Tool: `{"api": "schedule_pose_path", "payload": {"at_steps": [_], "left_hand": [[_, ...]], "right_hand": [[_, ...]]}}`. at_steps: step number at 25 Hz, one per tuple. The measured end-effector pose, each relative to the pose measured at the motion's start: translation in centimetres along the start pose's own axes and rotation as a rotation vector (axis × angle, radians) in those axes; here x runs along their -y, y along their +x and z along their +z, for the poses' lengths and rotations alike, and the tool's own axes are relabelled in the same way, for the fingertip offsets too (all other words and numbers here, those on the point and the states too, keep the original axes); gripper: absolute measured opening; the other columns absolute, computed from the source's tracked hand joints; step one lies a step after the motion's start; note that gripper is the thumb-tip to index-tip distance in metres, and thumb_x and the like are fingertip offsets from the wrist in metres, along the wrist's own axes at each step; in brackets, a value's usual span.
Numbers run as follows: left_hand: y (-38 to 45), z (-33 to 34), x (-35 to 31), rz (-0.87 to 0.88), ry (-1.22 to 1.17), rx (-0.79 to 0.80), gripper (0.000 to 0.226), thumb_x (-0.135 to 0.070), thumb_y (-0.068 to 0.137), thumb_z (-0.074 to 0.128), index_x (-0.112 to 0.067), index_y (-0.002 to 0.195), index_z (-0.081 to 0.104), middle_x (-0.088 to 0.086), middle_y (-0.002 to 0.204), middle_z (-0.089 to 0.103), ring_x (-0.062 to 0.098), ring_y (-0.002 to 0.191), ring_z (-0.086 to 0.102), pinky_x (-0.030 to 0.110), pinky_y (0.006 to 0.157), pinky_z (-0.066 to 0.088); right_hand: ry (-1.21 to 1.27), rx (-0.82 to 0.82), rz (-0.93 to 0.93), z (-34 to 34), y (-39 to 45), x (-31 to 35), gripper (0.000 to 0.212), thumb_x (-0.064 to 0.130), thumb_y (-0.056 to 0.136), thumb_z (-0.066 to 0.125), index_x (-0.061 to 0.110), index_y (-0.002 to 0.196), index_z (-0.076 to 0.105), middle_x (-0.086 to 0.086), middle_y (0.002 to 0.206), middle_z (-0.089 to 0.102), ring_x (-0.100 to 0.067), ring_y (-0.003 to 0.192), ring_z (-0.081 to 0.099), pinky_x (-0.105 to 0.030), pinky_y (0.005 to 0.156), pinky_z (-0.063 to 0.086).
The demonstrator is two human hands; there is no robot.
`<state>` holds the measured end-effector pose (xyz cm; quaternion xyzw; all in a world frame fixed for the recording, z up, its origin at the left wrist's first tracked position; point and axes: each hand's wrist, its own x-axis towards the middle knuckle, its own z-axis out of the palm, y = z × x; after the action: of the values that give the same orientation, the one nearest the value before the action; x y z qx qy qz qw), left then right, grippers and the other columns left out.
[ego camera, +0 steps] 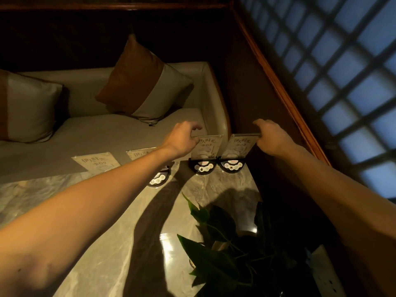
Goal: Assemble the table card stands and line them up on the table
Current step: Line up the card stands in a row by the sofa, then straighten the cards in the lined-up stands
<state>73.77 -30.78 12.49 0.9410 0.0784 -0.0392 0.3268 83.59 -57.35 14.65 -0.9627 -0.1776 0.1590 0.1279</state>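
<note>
Four acrylic table card stands are being lined up along the far edge of the marble table [111, 213]. The two at the far right corner are being held upright in their black bases: the rightmost card stand [236, 146] is being pinched at its top right corner by the right hand [269, 136], and the second card stand [206, 149] is being gripped at its top left edge by the curled fingers of the left hand [182, 138]. A third stand [140, 154], partly hidden behind the left forearm, and a fourth card [96, 162] farther left are being left untouched; the fourth's base cannot be made out. By this judgement, assembly is nearly finished and straightening remains. A leafy plant [227, 249] is standing near the right edge, and a cushioned bench [96, 133] lies beyond.
</note>
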Motion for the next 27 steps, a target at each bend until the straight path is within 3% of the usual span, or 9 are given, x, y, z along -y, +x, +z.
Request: {"api": "schedule_pose_path", "payload": {"at_steps": [4, 9, 14, 18, 22, 27], "left_hand": [[-1.2, -0.7, 0.8, -0.003, -0.003, -0.015, 0.040, -0.020, 0.094, 0.066, -0.021, 0.134, 0.061, 0.004, 0.137, 0.061, 0.022, 0.125, 0.057, 0.044, 0.103, 0.050], [-2.8, -3.6, 2.0, 0.023, 0.033, 0.006, 0.053, -0.027, 0.087, 0.074, -0.019, 0.137, 0.058, 0.003, 0.142, 0.058, 0.022, 0.132, 0.052, 0.038, 0.108, 0.044], [-5.2, -8.0, 6.3, -0.078, 0.089, 0.007, 0.078, -0.043, 0.073, 0.084, -0.025, 0.142, 0.053, 0.001, 0.146, 0.054, 0.022, 0.133, 0.051, 0.045, 0.109, 0.044], [-7.4, -9.2, 9.5, -0.154, 0.207, 0.100, 0.075, -0.035, 0.072, 0.087, -0.023, 0.138, 0.055, 0.003, 0.143, 0.057, 0.026, 0.130, 0.053, 0.046, 0.107, 0.045], [-9.1, -9.6, 12.4, -0.189, 0.229, 0.103, 0.063, -0.025, 0.079, 0.083, -0.022, 0.136, 0.057, 0.001, 0.138, 0.061, 0.024, 0.125, 0.057, 0.047, 0.103, 0.049], [-9.8, -10.0, 14.5, -0.145, 0.217, 0.062, 0.045, -0.026, 0.087, 0.075, -0.021, 0.130, 0.064, 0.000, 0.130, 0.068, 0.020, 0.116, 0.063, 0.041, 0.101, 0.050]], "right_hand": [[0.001, 0.005, 0.027, 0.3, -0.7, 0.6, 0.067, 0.005, 0.092, 0.062, 0.015, 0.152, 0.035, -0.017, 0.148, 0.043, -0.035, 0.130, 0.051, -0.047, 0.103, 0.051], [0.012, -0.003, -0.062, -0.5, -1.5, 3.0, 0.074, 0.020, 0.093, 0.069, 0.016, 0.155, 0.030, -0.014, 0.156, 0.037, -0.032, 0.141, 0.040, -0.047, 0.112, 0.042], [0.044, -0.054, -0.271, 0.8, -1.9, 10.8, 0.080, 0.037, 0.090, 0.072, 0.018, 0.156, 0.030, -0.010, 0.158, 0.037, -0.028, 0.144, 0.037, -0.047, 0.115, 0.038], [-0.005, 0.044, -0.401, 3.8, -2.5, 17.7, 0.079, 0.036, 0.090, 0.071, 0.020, 0.156, 0.030, -0.009, 0.159, 0.037, -0.028, 0.144, 0.037, -0.043, 0.115, 0.037], [-0.024, 0.146, -0.457, 7.4, -2.9, 23.0, 0.067, 0.020, 0.096, 0.063, 0.020, 0.155, 0.033, -0.008, 0.157, 0.039, -0.028, 0.140, 0.042, -0.042, 0.109, 0.040], [-0.125, 0.116, -0.433, 10.5, -2.3, 24.9, 0.032, 0.008, 0.096, 0.056, 0.013, 0.128, 0.057, -0.012, 0.124, 0.064, -0.031, 0.109, 0.062, -0.042, 0.085, 0.054]]}}
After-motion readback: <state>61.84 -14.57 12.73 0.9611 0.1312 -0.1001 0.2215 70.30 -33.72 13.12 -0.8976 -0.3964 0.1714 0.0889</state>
